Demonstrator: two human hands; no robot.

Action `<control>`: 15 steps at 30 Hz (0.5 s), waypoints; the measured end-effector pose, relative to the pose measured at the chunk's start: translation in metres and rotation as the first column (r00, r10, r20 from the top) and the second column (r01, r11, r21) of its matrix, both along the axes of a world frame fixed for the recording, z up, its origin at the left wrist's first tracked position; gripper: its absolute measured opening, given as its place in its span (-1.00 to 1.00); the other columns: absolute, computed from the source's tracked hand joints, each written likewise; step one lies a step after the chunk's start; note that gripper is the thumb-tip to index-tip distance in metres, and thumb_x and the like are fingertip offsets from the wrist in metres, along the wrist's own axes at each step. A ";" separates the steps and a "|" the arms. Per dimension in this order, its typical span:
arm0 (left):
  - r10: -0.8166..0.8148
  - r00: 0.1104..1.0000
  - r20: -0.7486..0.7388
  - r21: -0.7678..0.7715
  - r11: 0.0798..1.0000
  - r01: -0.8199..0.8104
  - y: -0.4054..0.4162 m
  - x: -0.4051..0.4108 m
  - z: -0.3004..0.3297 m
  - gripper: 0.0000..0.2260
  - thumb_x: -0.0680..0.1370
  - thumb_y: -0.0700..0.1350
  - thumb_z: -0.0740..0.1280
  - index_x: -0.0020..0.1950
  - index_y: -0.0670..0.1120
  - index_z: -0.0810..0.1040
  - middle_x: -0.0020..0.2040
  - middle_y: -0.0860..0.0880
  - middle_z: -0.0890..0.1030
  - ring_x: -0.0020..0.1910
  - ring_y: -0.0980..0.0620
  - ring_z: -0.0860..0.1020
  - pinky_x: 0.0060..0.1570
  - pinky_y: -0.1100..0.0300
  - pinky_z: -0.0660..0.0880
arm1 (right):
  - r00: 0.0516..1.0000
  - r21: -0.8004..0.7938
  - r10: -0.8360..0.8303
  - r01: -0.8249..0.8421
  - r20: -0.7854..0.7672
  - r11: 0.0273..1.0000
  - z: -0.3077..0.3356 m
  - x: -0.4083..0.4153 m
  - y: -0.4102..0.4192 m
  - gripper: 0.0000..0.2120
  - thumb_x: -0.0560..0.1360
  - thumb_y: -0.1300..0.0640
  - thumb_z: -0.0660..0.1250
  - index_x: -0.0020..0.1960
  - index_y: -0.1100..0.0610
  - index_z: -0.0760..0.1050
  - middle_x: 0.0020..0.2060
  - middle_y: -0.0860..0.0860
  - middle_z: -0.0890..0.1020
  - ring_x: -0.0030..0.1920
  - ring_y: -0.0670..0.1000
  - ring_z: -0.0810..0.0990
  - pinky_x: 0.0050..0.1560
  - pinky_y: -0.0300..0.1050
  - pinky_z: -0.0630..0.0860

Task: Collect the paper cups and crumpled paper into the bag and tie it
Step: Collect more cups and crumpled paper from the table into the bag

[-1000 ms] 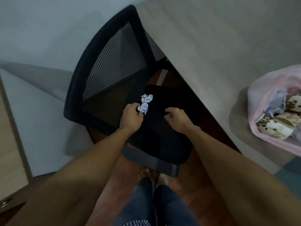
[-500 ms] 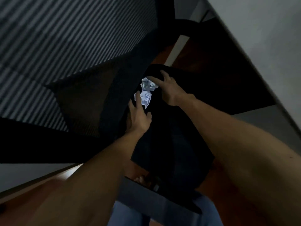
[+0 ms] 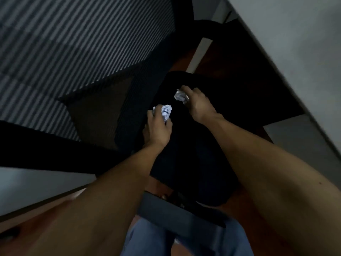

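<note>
Over the black chair seat (image 3: 193, 145) each of the hands has a wad of crumpled paper. The left hand (image 3: 158, 129) has its fingers curled round one paper ball (image 3: 166, 111), which sticks out above the knuckles. The right hand (image 3: 199, 104) pinches a second ball (image 3: 180, 96) between thumb and fingertips, just beyond and to the right of the first. The two wads are near each other but apart. Whether either has left the seat cannot be told in this dim, slightly blurred view.

The mesh chair back (image 3: 73, 43) fills the upper left and the grey counter (image 3: 295, 43) runs along the right edge. The bag is not in view, and neither are any cups.

The paper looks very light and soft, with springy creases: it should give under the fingers and not slip, so a loose grasp anywhere round the bulk would do. A tighter squeeze would likely just compact it, with nothing to break. Being so light, a wad could drop unnoticed from a slack hand on the way to the bag.
</note>
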State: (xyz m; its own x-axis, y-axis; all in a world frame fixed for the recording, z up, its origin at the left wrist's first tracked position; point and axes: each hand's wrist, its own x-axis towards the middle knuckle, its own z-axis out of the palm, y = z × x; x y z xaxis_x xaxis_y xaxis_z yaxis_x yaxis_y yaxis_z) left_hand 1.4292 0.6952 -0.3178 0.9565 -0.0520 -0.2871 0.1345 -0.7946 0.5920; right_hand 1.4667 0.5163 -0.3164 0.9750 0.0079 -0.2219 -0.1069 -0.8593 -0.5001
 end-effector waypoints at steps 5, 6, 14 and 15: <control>-0.072 0.997 -0.003 -0.057 0.996 0.072 0.003 -0.021 0.095 -0.56 0.59 0.00 0.34 0.46 0.09 0.33 0.31 -0.06 0.41 0.05 -0.14 0.58 0.02 -0.06 0.58 | 0.990 0.031 -0.138 0.137 0.010 0.990 0.107 -0.056 -0.010 -0.53 0.60 0.22 0.27 0.47 0.02 0.29 0.25 0.20 0.38 -0.02 0.27 0.58 -0.01 0.13 0.60; -0.092 0.996 0.001 -0.053 0.994 0.092 0.004 -0.027 0.118 -0.56 0.59 -0.01 0.34 0.46 0.09 0.33 0.31 -0.05 0.41 0.04 -0.14 0.58 0.01 -0.04 0.57 | 0.987 0.033 -0.159 0.159 0.014 0.987 0.131 -0.068 -0.011 -0.53 0.60 0.21 0.26 0.47 0.01 0.28 0.28 0.18 0.36 -0.05 0.27 0.58 -0.03 0.14 0.60; -0.244 0.968 0.052 -0.084 0.965 0.248 -0.020 -0.057 0.287 -0.61 0.56 -0.02 0.33 0.38 0.13 0.36 0.24 -0.02 0.41 -0.01 -0.11 0.55 -0.02 0.03 0.48 | 0.857 0.217 -0.488 0.450 0.166 0.866 0.293 -0.173 -0.021 -0.59 0.54 0.25 0.26 0.33 -0.03 0.31 0.34 0.07 0.26 0.05 0.18 0.57 -0.02 0.17 0.59; -0.283 0.957 0.066 -0.097 0.953 0.288 -0.026 -0.060 0.302 -0.62 0.56 -0.02 0.33 0.36 0.13 0.37 0.22 -0.01 0.42 -0.02 -0.10 0.54 -0.03 0.05 0.46 | 0.837 0.220 -0.510 0.469 0.198 0.855 0.305 -0.186 -0.024 -0.60 0.54 0.26 0.27 0.32 0.00 0.33 0.34 0.09 0.26 0.07 0.19 0.56 -0.04 0.17 0.59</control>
State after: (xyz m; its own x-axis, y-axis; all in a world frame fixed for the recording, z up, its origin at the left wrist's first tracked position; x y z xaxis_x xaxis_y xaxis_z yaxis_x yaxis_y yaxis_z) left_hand 1.3692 0.6691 -0.0160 0.9106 -0.3521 -0.2165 -0.1215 -0.7287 0.6739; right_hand 1.2803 0.4922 -0.0118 0.8822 -0.4705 -0.0171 -0.3519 -0.6350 -0.6877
